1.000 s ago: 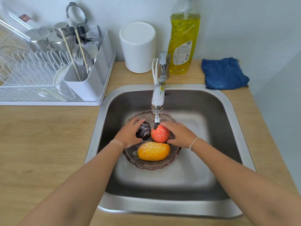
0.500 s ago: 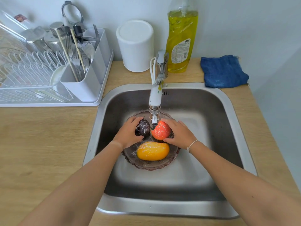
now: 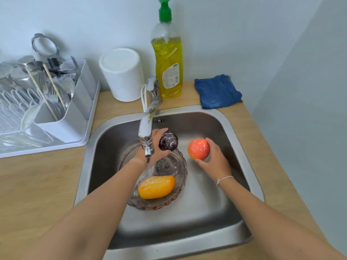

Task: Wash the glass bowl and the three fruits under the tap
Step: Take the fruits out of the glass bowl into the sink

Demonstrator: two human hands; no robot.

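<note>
A glass bowl (image 3: 178, 192) sits in the steel sink (image 3: 216, 212) below the tap spout (image 3: 146, 136). A wet yellow-orange fruit (image 3: 156, 187) lies in the bowl's near side. My left hand (image 3: 155, 147) holds a dark purple fruit (image 3: 168, 141) raised above the bowl's far rim, just right of the spout. My right hand (image 3: 212, 158) holds a red-orange fruit (image 3: 199, 148) lifted out to the right of the bowl, over the sink floor. Both fruits glisten with droplets.
A yellow dish-soap bottle (image 3: 167, 61) and a white canister (image 3: 122, 74) stand behind the tap. A blue cloth (image 3: 216, 91) lies at the sink's back right corner. A white drying rack (image 3: 43, 109) with cutlery fills the counter on the left.
Both hands have lifted their fruits out of the bowl: the dark fruit upward and back, the red-orange fruit away to the right. The yellow-orange fruit stays in the bowl.
</note>
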